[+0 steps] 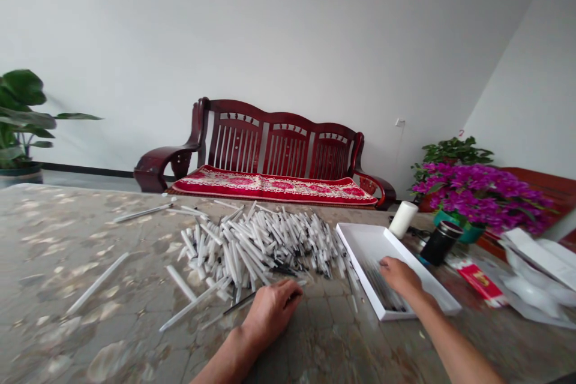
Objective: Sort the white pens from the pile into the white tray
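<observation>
The left hand (273, 307) curls at the pen heap's (252, 246) near edge; the right hand (399, 277) reaches into the white tray (362, 239), fingers bent over slim pens (387, 295) running far-left to near-right. Whether either grips anything, I cannot tell.

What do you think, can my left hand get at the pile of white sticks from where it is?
Probably yes: your left hand is beside the pile of white sticks, at its near edge, with no barrier visible between them. The white box sits off to the right.
</observation>
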Demonstrator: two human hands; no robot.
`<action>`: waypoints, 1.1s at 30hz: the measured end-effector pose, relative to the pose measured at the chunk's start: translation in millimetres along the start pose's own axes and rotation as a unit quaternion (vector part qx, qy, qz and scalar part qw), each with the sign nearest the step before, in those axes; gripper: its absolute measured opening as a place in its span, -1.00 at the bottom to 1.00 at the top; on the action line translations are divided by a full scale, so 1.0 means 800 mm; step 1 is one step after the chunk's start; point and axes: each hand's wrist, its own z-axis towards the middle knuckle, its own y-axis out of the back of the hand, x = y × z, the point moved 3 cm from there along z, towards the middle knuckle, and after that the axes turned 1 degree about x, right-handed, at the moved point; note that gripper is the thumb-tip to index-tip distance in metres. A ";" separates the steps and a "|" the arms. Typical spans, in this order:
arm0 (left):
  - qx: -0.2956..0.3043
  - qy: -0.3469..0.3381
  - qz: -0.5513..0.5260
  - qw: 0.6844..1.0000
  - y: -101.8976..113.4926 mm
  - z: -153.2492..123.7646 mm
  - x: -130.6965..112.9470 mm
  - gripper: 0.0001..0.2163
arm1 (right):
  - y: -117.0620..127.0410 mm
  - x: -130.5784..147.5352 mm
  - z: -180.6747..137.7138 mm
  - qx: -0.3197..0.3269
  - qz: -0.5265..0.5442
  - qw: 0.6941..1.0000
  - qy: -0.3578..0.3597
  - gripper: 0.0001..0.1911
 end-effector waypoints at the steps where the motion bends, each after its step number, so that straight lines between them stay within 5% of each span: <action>1: 0.013 -0.001 0.007 1.000 -0.001 0.000 -0.001 -0.84 | 0.004 0.015 -0.003 0.002 0.003 1.000 0.014 -0.76; 10: 0.062 0.005 0.113 0.992 -0.001 -0.002 -0.007 -0.81 | -0.013 0.225 -0.071 0.070 0.143 0.961 0.226 -0.74; 16: 0.039 0.023 0.181 0.982 -0.001 0.003 -0.001 -0.81 | -0.039 0.303 -0.081 0.046 0.106 0.958 0.262 -0.69; 24: 0.038 0.056 0.196 0.978 0.001 0.007 -0.005 -0.83 | -0.039 0.345 -0.069 0.060 0.053 0.955 0.286 -0.63; 33: 0.027 0.043 0.187 0.981 -0.001 0.007 -0.001 -0.80 | -0.048 0.322 -0.069 0.056 0.065 0.953 0.289 -0.74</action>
